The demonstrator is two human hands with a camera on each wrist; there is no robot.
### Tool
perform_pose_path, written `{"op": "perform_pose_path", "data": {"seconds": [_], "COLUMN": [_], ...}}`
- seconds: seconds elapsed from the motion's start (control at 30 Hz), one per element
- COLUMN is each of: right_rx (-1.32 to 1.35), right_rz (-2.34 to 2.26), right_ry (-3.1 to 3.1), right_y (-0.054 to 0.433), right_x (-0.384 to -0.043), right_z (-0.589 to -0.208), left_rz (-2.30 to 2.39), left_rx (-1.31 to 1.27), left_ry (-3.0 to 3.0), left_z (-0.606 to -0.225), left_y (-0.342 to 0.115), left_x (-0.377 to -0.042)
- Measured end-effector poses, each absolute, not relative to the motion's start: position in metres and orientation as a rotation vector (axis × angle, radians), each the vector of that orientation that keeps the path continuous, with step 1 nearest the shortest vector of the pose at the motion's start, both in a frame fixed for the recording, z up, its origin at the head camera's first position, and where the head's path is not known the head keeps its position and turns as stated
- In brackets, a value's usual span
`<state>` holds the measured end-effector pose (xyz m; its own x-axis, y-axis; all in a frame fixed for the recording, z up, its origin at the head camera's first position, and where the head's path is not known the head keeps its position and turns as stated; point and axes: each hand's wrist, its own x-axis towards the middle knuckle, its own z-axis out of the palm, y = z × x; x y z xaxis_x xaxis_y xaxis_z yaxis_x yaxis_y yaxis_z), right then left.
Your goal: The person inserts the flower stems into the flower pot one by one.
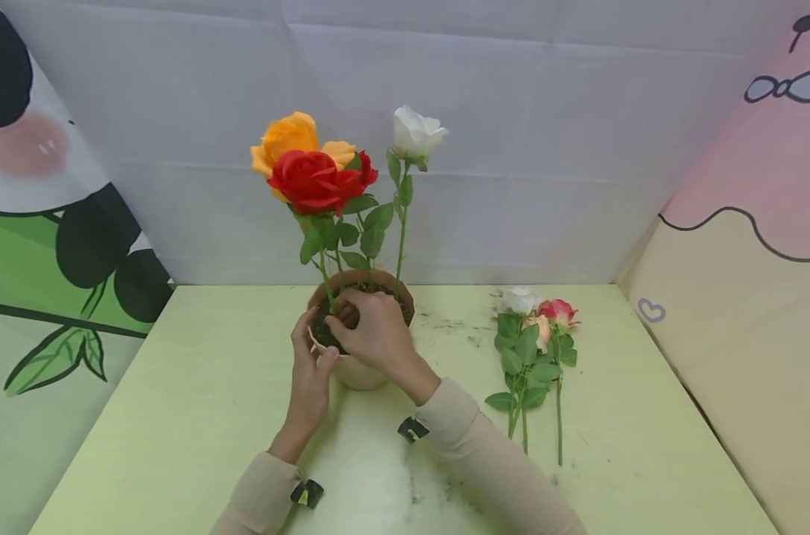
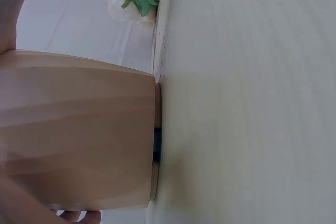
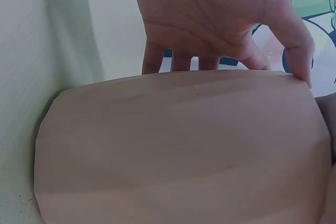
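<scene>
Here the left hand [image 1: 310,384] clasps the pot [image 1: 361,374]; over it, the right hand [image 1: 377,329] curls, its hold unclear.

no readable text, no labels, no numbers

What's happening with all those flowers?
A person is busy at a flowerpot. The left hand holds it by the side, while the right hand is down at the soil, close to a stem; whether it pinches that is hard to see. Orange, red and white roses stand in the pot, and more roses lie on the table to the right.
</scene>
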<state>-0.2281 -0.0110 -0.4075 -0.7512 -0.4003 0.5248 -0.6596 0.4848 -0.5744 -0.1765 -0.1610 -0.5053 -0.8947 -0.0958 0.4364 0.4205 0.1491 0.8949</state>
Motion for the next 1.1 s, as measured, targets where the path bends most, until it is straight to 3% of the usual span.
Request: {"op": "perform_pose_path", "data": {"seconds": [0.7,1.1], "right_rx": [0.897,0.887], "right_rz": [1.405,1.401], "right_ry": [-2.072,-1.992], "right_y": [-0.002,0.047], "right_x": [-0.231,-0.205], "right_z": [-0.408,-0.403], "left_rz": [-1.742,-1.821], "left_rx": [-0.384,-0.314], "left_ry": [-1.974,-1.995], "left_z": [-0.524,-0.515], "left_y": [-0.168,-0.165], "left_x": [-0.187,-0.183]}}
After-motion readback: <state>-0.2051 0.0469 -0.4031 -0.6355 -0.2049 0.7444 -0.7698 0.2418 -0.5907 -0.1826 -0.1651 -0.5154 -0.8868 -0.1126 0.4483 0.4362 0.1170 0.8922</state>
